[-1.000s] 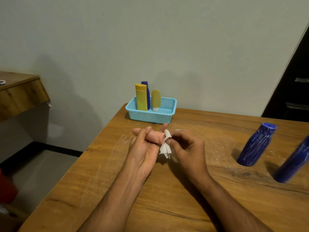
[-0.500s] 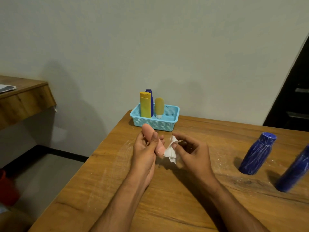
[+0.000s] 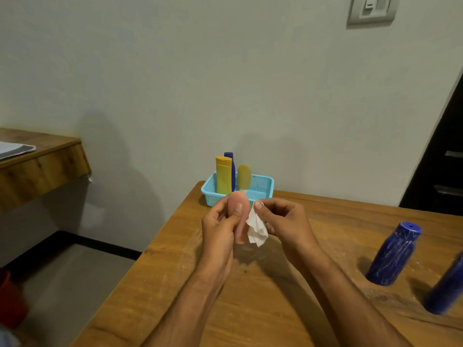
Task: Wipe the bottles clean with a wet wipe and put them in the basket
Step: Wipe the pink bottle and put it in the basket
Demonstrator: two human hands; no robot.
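Observation:
My left hand (image 3: 220, 229) grips a small pink bottle (image 3: 239, 204), held nearly upright above the table. Against the bottle's right side my right hand (image 3: 283, 221) pinches a crumpled white wet wipe (image 3: 256, 227). Just behind stands a light blue basket (image 3: 263, 187) holding a yellow bottle (image 3: 223, 175), a dark blue bottle (image 3: 231, 169) and a small mustard tube (image 3: 244, 177). A blue bottle (image 3: 393, 254) streaked with white stands on the table at the right. Another blue bottle (image 3: 446, 289) is cut off by the right edge.
The wooden table (image 3: 275, 296) shows white smears around the hands. Its left edge drops to the floor. A wooden shelf (image 3: 42, 169) with a paper on it juts from the wall at the left. A dark doorway (image 3: 443, 159) is at the right.
My left hand has turned the pink bottle from lying sideways to nearly upright. My right hand with the wipe has moved up along its right side. The camera has tilted up.

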